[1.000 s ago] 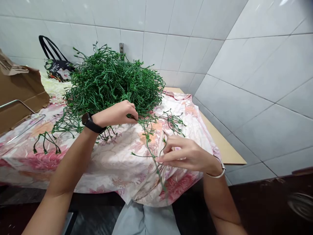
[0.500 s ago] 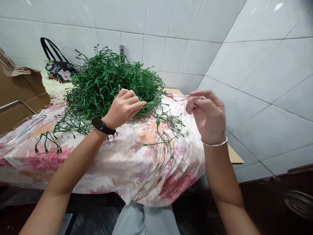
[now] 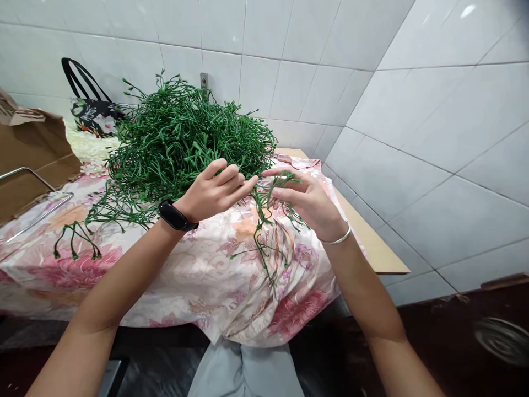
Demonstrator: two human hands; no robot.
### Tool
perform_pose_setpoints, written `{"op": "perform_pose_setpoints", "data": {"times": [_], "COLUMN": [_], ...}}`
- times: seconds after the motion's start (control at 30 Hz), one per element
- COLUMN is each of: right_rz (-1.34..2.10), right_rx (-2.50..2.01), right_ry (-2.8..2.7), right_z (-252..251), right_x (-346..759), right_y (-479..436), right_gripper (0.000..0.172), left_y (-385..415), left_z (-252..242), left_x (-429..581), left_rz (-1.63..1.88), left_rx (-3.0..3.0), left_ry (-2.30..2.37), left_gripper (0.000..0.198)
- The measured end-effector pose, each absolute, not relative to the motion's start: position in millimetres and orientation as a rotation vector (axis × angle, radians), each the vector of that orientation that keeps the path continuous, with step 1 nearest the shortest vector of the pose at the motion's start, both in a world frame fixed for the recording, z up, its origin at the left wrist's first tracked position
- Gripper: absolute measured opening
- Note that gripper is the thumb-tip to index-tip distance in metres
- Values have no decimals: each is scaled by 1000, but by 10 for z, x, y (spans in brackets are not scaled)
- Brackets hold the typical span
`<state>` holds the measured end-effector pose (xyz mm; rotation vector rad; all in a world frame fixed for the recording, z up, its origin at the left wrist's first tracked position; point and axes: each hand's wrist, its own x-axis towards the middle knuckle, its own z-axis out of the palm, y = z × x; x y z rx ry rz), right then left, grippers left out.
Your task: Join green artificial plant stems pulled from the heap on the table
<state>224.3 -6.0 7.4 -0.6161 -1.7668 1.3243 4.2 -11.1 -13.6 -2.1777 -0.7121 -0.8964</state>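
Note:
My left hand (image 3: 219,190), with a black band on its wrist, pinches a green artificial stem sprig (image 3: 261,220) between thumb and fingertip. The sprig's thin branches, with small budded tips, hang over the cloth. Close on its right, my right hand (image 3: 308,199) has its thumb and index finger apart around the upper branches; whether they touch is hard to tell. A silver bangle circles that wrist. Behind my left hand rises a large tangled heap of green artificial stems (image 3: 185,138). Its underside is partly hidden by that hand.
A flowered cloth (image 3: 165,275) covers the table, whose bare wooden edge (image 3: 372,242) shows at right. At left stand a cardboard box (image 3: 37,149), a bent metal rod (image 3: 45,207) and a floral bag (image 3: 97,117). Pale flowers (image 3: 93,149) lie behind the box. Tiled walls enclose the corner.
My right hand has come left and down from beside the table to the sprig. My left hand has shifted slightly right and keeps its pinch, and the sprig's branches have swung.

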Motion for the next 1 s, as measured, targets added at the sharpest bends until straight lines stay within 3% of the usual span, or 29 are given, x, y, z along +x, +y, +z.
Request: {"op": "perform_pose_setpoints", "data": {"times": [0.17,0.4,0.63,0.83,1.0], "right_rz": [1184,1075,1001,897,678], "right_rx": [-468,-404,-492,-532,-574], "right_ry": [-1753,-1856,-1852,-1876,-1879], "right_z": [6,-21,-2,20,-4], "right_x": [2281,2289,2341,2407,2407], "right_y": [-49,-90,-70,-54,-35], "right_gripper": [33,36,37,43,38], "left_y": [-168,-187,-189,-190,-182], "left_z": [-60,-4,-15,-12,-6], "left_x": [162,200,225,225,230], "left_rz": [-1047,-1530,-1883,-1933,-1960], "left_rx": [-2474,-2885,-2973,-2987,-2937], "left_ry": [-973,-1123,-1197,-1232,-1234], "left_gripper": [49,23,15,16,17]}}
